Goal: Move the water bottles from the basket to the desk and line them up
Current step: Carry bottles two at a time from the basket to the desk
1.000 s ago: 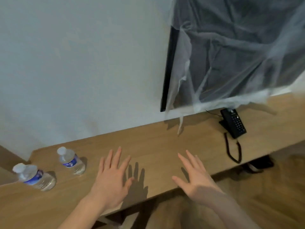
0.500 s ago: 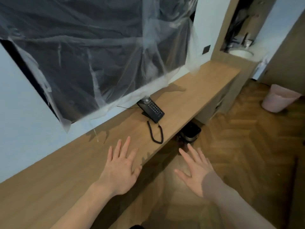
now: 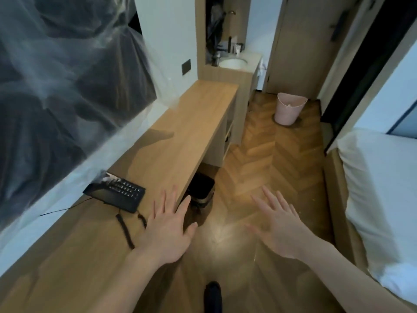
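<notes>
A pink basket (image 3: 289, 108) stands on the wooden floor at the far end of the room, near a door; its contents are hidden. The long wooden desk (image 3: 194, 123) runs along the left wall. No water bottles show in this view. My left hand (image 3: 168, 229) hovers over the desk's front edge, fingers spread, holding nothing. Over the floor, my right hand (image 3: 278, 224) is likewise spread and empty.
A black telephone (image 3: 117, 194) with a coiled cord lies on the desk by my left hand. A plastic-covered TV (image 3: 63, 86) hangs on the wall. A dark bin (image 3: 202, 192) sits under the desk. A white bed (image 3: 379, 199) borders the right; a sink (image 3: 232, 63) is beyond.
My view has swung right along the desk: the two bottles on the desk's left end have left the view, and the pink basket, floor and bed have come in. Both hands stay spread and empty.
</notes>
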Tool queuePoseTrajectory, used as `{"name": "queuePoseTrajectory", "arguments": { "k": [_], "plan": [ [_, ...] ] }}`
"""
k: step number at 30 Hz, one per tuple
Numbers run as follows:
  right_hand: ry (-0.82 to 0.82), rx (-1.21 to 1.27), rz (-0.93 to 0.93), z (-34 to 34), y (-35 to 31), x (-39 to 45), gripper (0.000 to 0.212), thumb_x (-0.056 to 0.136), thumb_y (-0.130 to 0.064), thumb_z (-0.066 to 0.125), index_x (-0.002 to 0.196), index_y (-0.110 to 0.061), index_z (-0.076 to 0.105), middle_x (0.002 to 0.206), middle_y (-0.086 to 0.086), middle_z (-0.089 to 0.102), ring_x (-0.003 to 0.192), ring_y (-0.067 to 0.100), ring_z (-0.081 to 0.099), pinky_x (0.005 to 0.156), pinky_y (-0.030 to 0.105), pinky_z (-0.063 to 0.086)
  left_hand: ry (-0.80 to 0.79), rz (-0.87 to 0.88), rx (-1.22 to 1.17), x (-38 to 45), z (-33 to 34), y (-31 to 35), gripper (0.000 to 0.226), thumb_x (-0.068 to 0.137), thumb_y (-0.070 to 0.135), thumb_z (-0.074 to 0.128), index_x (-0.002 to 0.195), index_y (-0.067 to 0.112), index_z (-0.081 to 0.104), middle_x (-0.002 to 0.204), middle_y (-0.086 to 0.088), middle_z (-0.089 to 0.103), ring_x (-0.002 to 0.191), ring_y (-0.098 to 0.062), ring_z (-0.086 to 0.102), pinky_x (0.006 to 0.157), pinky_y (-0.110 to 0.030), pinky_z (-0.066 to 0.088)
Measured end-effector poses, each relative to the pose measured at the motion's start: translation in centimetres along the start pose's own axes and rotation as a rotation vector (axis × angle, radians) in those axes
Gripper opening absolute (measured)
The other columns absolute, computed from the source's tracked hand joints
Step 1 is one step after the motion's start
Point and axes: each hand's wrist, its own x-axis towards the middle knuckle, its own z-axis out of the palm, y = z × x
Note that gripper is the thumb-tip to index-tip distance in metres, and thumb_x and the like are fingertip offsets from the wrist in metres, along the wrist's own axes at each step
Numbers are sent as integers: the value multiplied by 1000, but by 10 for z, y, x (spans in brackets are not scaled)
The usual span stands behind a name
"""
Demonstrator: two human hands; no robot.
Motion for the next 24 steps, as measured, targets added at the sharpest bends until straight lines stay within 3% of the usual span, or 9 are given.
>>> {"name": "queuePoseTrajectory", "arguments": {
  "k": [5,12,24],
  "plan": [
    [21,13,51,-43,31,69,82,100,-75,32,167,-45,-4,175,-10,-22,161,27,-22,132,55,-1,-50,63,-36,100,-19,25,73,106,60,28,164,37,-9,164,0,-41,153,-28,-33,127,-51,-11],
    [58,87,159,-90,99,133,83,100,-74,35,169,-41,0,175,-9,-22,162,26,-19,132,54,-1,-94,186,55,227,-53,89,73,106,61,32,165,36,-1,168,1,-33,157,-29,-25,130,-53,-2],
    [119,140,269,-166,295,271,82,101,-75,34,167,-45,-2,174,-12,-22,163,25,-18,131,53,1,-112,284,126,458,-62,236,73,105,63,31,166,36,2,169,0,-33,156,-31,-28,128,-57,-6]
  ]
}}
